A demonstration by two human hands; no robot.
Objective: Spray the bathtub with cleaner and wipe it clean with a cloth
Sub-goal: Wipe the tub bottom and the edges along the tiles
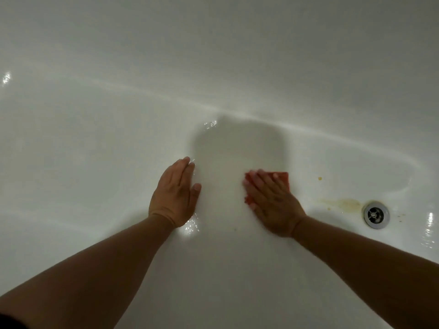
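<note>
The white bathtub [99, 129] fills the whole view, its floor wet and glossy. My right hand [270, 200] lies flat on a red cloth [282, 176], pressing it against the tub floor right of centre; most of the cloth is hidden under the palm and fingers. My left hand [175, 195] rests flat on the bare tub floor to the left, fingers together, holding nothing. A yellowish-brown stain [342, 203] streaks the floor between the cloth and the drain. No spray bottle is in view.
A round metal drain [376, 214] sits at the right, close to the stain. A small yellow speck [320, 178] lies above the stain. The tub wall curves up across the top of the view. Water droplets glint near my left wrist.
</note>
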